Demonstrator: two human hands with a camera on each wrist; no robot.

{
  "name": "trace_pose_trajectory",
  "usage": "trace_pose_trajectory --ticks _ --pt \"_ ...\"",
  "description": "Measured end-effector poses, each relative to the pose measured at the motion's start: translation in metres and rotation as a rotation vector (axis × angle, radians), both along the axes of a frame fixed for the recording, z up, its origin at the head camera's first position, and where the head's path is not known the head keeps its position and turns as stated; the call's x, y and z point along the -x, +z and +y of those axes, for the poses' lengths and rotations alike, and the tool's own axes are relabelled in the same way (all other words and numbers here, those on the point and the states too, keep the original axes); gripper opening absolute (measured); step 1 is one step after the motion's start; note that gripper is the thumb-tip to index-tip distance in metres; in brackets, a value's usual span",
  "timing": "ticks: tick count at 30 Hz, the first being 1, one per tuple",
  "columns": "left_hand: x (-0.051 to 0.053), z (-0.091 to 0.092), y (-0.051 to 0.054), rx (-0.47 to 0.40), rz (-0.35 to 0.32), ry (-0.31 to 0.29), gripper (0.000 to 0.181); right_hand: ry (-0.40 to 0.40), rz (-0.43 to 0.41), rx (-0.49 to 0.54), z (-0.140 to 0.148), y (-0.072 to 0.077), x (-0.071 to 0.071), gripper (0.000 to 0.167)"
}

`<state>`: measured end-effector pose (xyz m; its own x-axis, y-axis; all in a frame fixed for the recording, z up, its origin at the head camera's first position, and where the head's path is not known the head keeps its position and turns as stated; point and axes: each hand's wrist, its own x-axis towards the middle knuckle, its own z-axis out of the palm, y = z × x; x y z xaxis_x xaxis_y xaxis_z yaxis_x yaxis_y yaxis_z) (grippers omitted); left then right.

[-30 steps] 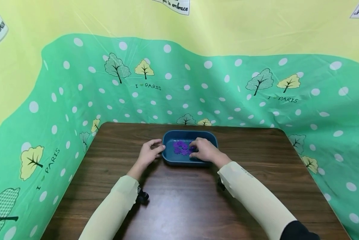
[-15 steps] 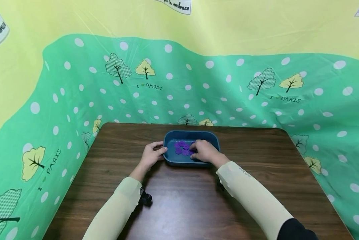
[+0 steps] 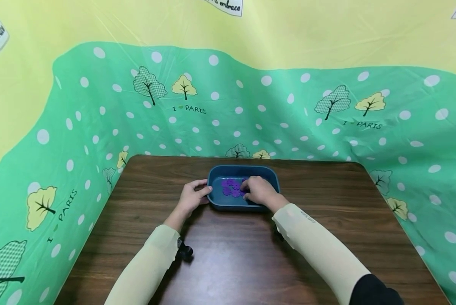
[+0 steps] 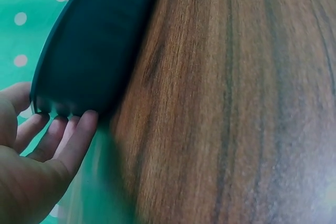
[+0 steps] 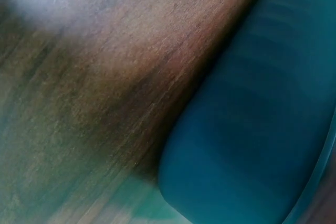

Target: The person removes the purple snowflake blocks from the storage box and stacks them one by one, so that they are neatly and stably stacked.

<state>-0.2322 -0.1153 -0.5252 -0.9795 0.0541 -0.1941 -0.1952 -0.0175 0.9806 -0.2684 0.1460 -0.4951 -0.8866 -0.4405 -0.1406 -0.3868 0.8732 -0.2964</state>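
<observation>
A dark blue rectangular plastic bin (image 3: pixel 224 207) sits near the table's far edge. Inside it lies a heap of small flat purple pieces (image 3: pixel 231 187) with notched, flower-like outlines. At the bin's left end my left hand (image 3: pixel 191 198) holds on, thumb at the rim; the left wrist view shows its fingertips against the bin's outer wall (image 4: pixel 86 45). My right hand (image 3: pixel 260 190) reaches over the near right side into the bin, fingers bent down at the right part of the heap. Whether a piece is between its fingertips cannot be made out. The right wrist view shows only bin wall (image 5: pixel 241 129) and table.
The bin stands on a dark wood-grain table (image 3: pixel 228 258). A green and yellow printed cloth (image 3: pixel 220 118) hangs behind and at the sides. A small black device (image 3: pixel 184 251) is strapped at the left wrist.
The left hand has closed in on the bin's left end, its thumb now at the rim. The right hand stays at the purple pieces, its fingertips shifting only slightly.
</observation>
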Motion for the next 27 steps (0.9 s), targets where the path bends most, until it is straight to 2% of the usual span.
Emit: trace_pose_trajectory --ticks 11,23,27 --pt "-0.0038 0.0005 0.0056 0.015 -0.002 0.009 0.045 -0.024 -0.017 -0.025 -0.0025 0.0001 0.0006 0.036" --pt "-0.0035 0.0012 0.0060 0.025 -0.001 0.010 0.046 0.002 -0.008 -0.054 -0.0054 0.0000 0.0051 0.034" --pt "-0.0037 0.0016 0.0070 0.024 0.002 0.012 0.047 0.033 0.002 -0.070 -0.0058 -0.0012 0.0070 0.035"
